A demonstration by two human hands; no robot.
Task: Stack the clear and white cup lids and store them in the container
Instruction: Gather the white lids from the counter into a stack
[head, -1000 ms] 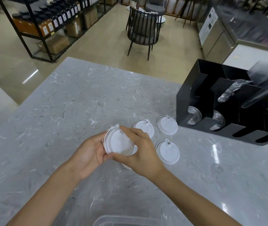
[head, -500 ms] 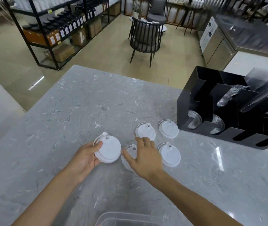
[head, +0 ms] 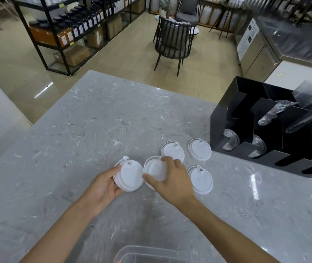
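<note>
My left hand (head: pixel 102 188) holds a small stack of white cup lids (head: pixel 129 176) just above the grey marble counter (head: pixel 86 120). My right hand (head: pixel 174 182) grips another white lid (head: pixel 154 169) right beside the stack, with thumb and fingers on its rim. Three more white lids lie flat on the counter: one (head: pixel 172 151) just behind my right hand, one (head: pixel 199 149) further right, and one (head: pixel 201 179) to the right of my wrist. A clear plastic container (head: pixel 147 256) shows at the bottom edge.
A black organiser (head: pixel 246 149) stands at the right of the counter, with clear dome lids (head: pixel 230 142) in its slots and plastic sleeves on top. Beyond the counter's far edge are a dark chair (head: pixel 172 40) and storage shelves (head: pixel 71 29).
My hands came apart after pressing a lid onto the stack. My left hand kept the stack; my right hand reached down and closed on another lid on the counter.
</note>
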